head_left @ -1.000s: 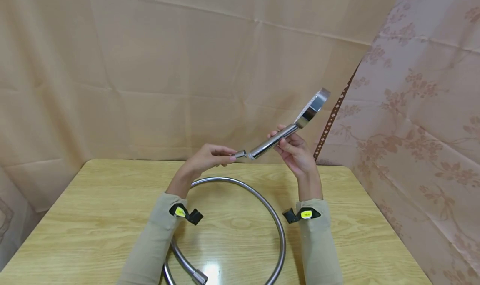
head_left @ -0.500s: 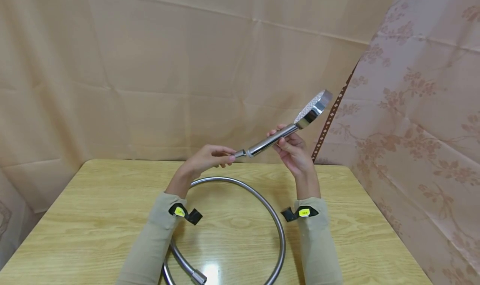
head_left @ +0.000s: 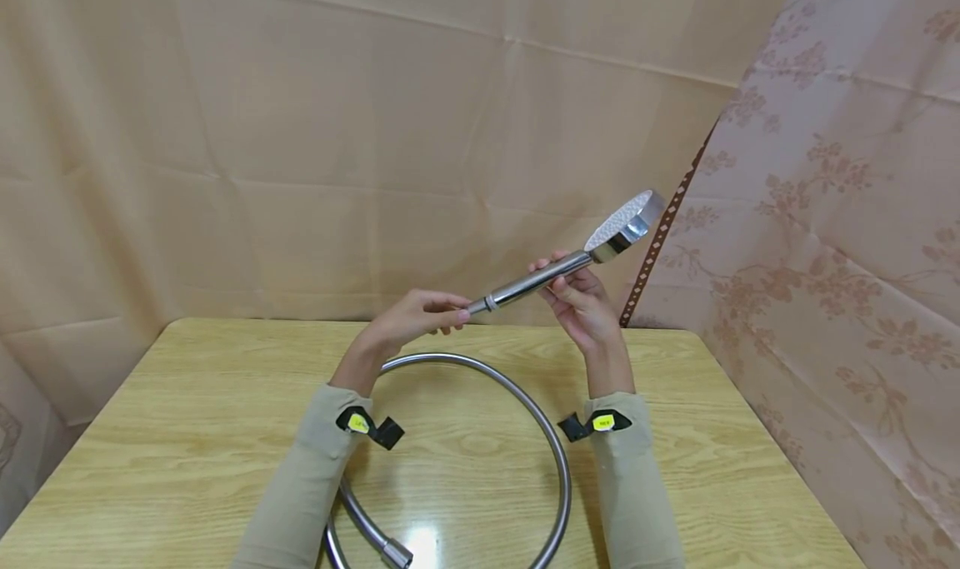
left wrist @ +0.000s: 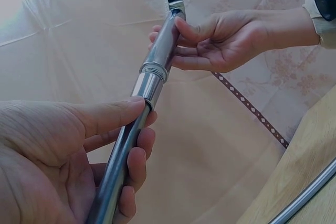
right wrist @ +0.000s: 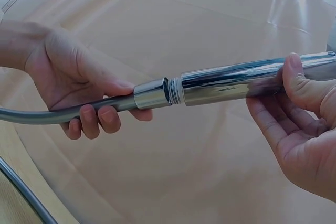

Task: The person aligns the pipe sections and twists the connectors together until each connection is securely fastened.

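Note:
My right hand (head_left: 585, 306) holds a chrome shower head (head_left: 542, 277) by its handle, thumb on the near side. The round spray face tilts up to the right. My left hand (head_left: 411, 317) grips the end of a grey metal shower hose (left wrist: 119, 166), with the thumb against its chrome end nut (right wrist: 150, 94). In the right wrist view the nut's mouth meets the handle's threaded end (right wrist: 175, 91), and several threads still show between nut and handle. Both are held in the air above the table's far edge, roughly in line.
The rest of the hose (head_left: 558, 461) loops across the wooden table (head_left: 225, 436). Its other end nut (head_left: 396, 554) lies near the front edge beside the left forearm. A beige curtain (head_left: 337, 136) hangs behind, a floral one (head_left: 847, 261) on the right.
My right hand has brought the shower head left and lower, closing the gap between its threaded end and the hose nut. The spray face has turned more toward the view. My left hand has stayed nearly still.

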Motion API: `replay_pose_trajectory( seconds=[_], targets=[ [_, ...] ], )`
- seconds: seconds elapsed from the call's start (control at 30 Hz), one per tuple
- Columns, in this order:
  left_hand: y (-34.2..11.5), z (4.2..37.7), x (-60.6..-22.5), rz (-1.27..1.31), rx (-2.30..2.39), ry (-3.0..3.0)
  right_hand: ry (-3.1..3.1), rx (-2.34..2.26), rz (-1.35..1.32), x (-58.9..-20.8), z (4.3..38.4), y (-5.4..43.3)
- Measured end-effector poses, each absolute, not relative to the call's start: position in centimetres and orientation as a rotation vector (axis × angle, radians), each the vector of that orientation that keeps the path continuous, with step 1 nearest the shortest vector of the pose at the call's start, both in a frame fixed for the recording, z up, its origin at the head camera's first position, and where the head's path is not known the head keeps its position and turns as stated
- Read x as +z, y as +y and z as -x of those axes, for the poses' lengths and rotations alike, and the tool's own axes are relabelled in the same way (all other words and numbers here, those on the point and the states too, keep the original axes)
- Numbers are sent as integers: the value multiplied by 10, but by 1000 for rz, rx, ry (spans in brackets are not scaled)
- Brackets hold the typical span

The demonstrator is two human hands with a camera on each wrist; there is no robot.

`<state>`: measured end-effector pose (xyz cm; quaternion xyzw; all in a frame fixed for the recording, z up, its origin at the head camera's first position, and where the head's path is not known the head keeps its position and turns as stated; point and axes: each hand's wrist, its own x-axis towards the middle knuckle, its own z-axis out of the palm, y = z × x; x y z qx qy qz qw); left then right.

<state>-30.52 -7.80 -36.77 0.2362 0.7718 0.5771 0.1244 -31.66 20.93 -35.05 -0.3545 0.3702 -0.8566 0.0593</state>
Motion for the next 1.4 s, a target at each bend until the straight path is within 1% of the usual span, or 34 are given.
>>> replay_pose_trajectory(
  seconds=[0.73,0.93,1.2,1.4],
  targets=[
    [-78,304,-368,-650,1699,2251,1207,-2551,1104,-350,314,206],
    [-78,304,-369,-655,1700,2258,1377,-2560,1033,-345,309,204],
    [-76,300,-365,-618,1717,2270,1567,-2522,859,-337,303,201],
    [-74,298,-365,-595,1736,2295,1619,-2505,815,-337,301,199]
  ],
)
